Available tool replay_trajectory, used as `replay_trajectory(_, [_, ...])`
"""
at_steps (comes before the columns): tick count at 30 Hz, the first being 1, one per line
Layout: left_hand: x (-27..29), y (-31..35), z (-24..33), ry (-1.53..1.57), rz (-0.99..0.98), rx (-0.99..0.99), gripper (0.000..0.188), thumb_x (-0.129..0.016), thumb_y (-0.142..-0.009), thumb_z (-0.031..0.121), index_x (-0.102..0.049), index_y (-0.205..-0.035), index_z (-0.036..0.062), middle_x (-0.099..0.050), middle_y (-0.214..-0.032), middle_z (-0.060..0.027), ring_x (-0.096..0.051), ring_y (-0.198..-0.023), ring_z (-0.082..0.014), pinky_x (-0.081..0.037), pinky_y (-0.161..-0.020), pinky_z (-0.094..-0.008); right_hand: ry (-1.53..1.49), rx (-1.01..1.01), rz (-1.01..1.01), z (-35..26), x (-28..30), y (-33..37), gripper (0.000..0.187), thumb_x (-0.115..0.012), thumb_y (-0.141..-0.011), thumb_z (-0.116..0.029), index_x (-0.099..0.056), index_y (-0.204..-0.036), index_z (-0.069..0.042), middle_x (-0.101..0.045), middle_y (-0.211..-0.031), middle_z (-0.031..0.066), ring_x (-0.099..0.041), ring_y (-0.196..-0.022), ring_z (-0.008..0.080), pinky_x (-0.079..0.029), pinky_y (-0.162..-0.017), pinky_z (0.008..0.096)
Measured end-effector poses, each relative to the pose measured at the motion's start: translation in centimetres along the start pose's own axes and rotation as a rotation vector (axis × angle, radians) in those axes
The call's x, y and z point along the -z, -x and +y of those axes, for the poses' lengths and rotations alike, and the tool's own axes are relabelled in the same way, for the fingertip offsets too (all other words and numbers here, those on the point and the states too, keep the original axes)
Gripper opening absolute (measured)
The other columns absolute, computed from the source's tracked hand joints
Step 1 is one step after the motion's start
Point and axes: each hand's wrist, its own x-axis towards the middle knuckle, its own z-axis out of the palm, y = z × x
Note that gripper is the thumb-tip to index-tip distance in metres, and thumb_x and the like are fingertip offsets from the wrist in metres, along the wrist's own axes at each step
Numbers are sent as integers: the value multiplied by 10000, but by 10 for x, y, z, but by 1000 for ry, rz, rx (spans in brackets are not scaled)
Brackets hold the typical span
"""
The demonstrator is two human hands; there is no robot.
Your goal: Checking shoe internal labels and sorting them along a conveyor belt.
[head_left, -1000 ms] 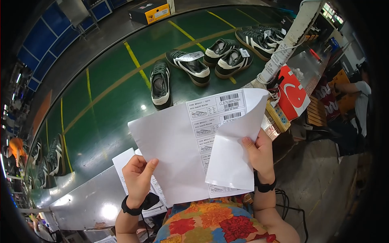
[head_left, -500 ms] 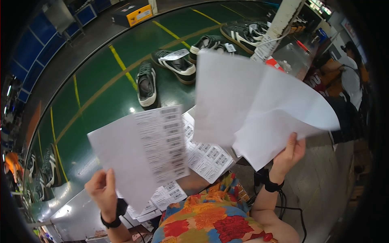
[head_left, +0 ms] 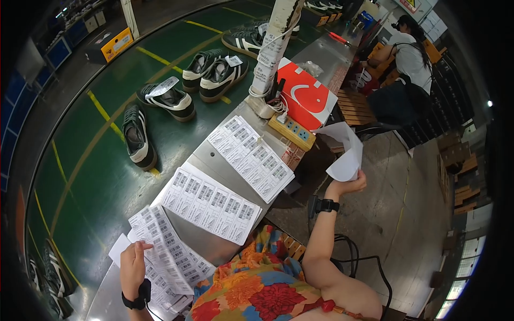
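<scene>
My left hand (head_left: 134,267), its fingers closed, pinches the edge of a sheet of barcode labels (head_left: 170,243) at the lower left. That sheet lies slanted over other printed sheets on the metal table ledge. Away to the right, past the table's edge, my right hand (head_left: 349,185) is closed on a curled blank white sheet (head_left: 348,158). Between the hands lie two more stacks of label sheets, a middle stack (head_left: 210,206) and a farther stack (head_left: 251,158). Both show rows of barcodes face up.
Dark green shoes with white stripes (head_left: 138,136) stand on the green conveyor (head_left: 80,187). A post (head_left: 273,48), a yellow power strip (head_left: 292,131) and a red shoe box (head_left: 305,91) are beyond the stacks. Another person (head_left: 412,53) sits at the far right. Black cables (head_left: 369,258) hang near my right arm.
My left hand has brought its label sheet down onto the papers at lower left. My right hand has carried the white sheet off beyond the table's right side. The view has turned right.
</scene>
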Motion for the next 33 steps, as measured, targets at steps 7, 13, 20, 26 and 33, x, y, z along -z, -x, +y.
replay_trajectory(7, [-32,-4,-15,-562,48,-3,717,-808,-756,300,-494,-1325,-5,-466,-1298,-285,-519,-1151,-443,-472,-937,-463,606,-444,-348,58,-2,96,302,-738,-760,-99,-652,-1045,-50,-573,-1194,150,-508,-1130,351,-423,-945,477])
replay_trajectory(13, [-32,-15,-18,-556,83,92,985,-936,-563,257,-411,-1350,-17,-455,-1256,-317,-517,-1125,-457,-477,-930,-452,606,-126,-1228,87,32,172,313,-713,-743,-131,-688,-1054,-137,-627,-1112,171,-563,-1099,367,-458,-937,461])
replay_trajectory(20, [-20,-34,-35,-516,106,119,990,-989,-447,307,-434,-1147,-122,-554,-1017,-331,-643,-836,-455,-558,-723,-431,170,-310,-505,100,2,152,336,-644,-748,-50,-635,-1069,49,-658,-1083,227,-635,-1011,380,-487,-921,430])
replay_trajectory(26, [-14,-33,-49,-445,68,206,776,-977,-465,301,-492,-943,-71,-605,-916,-297,-652,-840,-417,-550,-738,-428,-229,-312,-353,-9,-30,49,225,-551,-914,27,-521,-1136,44,-619,-1104,162,-626,-998,250,-498,-903,350])
replay_trajectory(33, [4,-24,-30,-150,83,272,435,-820,-735,125,-625,-1092,-30,-631,-835,-154,-593,-685,-226,-482,-624,-320,-726,-132,-1102,-196,14,59,211,-578,-921,10,-564,-1132,14,-606,-1075,91,-594,-981,178,-505,-821,290])
